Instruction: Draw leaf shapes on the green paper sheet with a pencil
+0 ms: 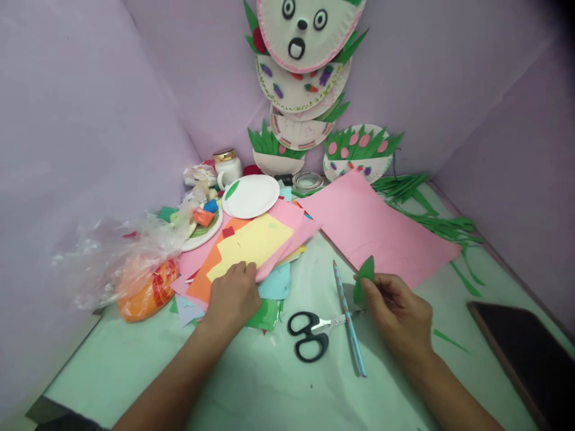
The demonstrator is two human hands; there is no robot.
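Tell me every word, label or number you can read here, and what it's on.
None can be read.
Orange packet inside the clear plastic bag: red and white markings, too blurred to read.
Paper plate on the wall: faint pink outlined shapes, not readable as letters.
Blue pencil, scissors and the green paper piece in the right hand: no text shows.

Left hand [233, 294] flat, palm down — right hand [398, 304] pinching.

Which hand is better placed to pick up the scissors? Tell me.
Probably the left hand: it only rests on the paper stack, near the scissors handles. The right hand has its fingers occupied pinching a green leaf cutout.
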